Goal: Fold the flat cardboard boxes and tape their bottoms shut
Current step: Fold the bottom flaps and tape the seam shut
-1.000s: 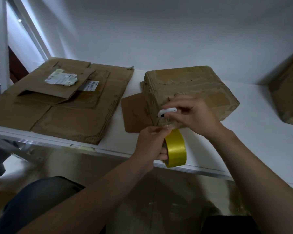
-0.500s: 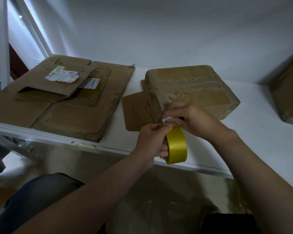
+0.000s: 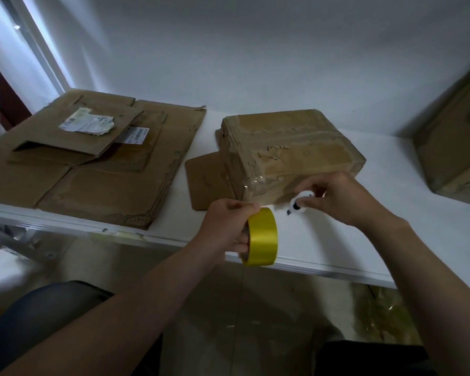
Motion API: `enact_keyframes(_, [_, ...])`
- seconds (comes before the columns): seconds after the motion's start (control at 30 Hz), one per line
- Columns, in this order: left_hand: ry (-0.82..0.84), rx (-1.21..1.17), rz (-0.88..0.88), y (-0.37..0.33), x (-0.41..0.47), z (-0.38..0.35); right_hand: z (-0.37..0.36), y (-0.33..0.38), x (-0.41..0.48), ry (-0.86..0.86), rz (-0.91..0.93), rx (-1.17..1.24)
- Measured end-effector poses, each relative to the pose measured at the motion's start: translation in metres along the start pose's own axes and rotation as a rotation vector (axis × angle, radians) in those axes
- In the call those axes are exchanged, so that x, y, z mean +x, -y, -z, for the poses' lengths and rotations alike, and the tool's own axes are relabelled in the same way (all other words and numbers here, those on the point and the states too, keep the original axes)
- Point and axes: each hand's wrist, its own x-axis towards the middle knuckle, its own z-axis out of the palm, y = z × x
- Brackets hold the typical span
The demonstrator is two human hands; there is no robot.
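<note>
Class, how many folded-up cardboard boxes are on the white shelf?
2. The middle box stands beside the flat cardboard; the right box is partly cut off by the frame, so more may lie beyond.

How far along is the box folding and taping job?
Done: one brown cardboard box stands folded, clear tape across its near edge. In hand: the left hand grips the yellow tape roll, the right hand holds a small white cutter. Left: the stack of flat cardboard boxes lies unfolded.

stack of flat brown cardboard boxes (image 3: pixel 92 172): on white table (image 3: pixel 323 246), left | folded brown cardboard box (image 3: pixel 291 150): right of stack | second brown cardboard box (image 3: pixel 456 147): far right | yellow tape roll (image 3: pixel 262 237): before folded box | small white round cutter (image 3: pixel 299 205): right of roll
</note>
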Motion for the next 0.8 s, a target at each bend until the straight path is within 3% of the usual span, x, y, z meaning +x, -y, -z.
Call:
enact_keyframes(0.2, [-0.077, 0.127, -0.075, -0.004, -0.002, 0.024, -0.020, -0.002, 0.000, 0.148, -0.088, 0.068])
enact_keyframes(0.27, [-0.135, 0.172, -0.126, -0.007, 0.001, 0.033, -0.017, 0.012, 0.004, 0.071, -0.076, 0.160])
enact_keyframes(0.37, [-0.203, 0.224, -0.203, -0.018, 0.005, 0.042, -0.014, 0.035, 0.019, -0.203, 0.006, 0.237])
enact_keyframes(0.47, [-0.251, 0.239, -0.271, -0.027, 0.010, 0.048, -0.023, 0.048, 0.041, -0.354, 0.204, 0.054])
enact_keyframes(0.6, [-0.319, 0.270, -0.281, -0.029, 0.021, 0.055, -0.048, 0.037, 0.058, -0.266, 0.106, -0.196])
enact_keyframes(0.8, [-0.323, 0.286, -0.261, -0.028, 0.032, 0.061, -0.067, 0.010, 0.059, -0.439, 0.275, -0.344])
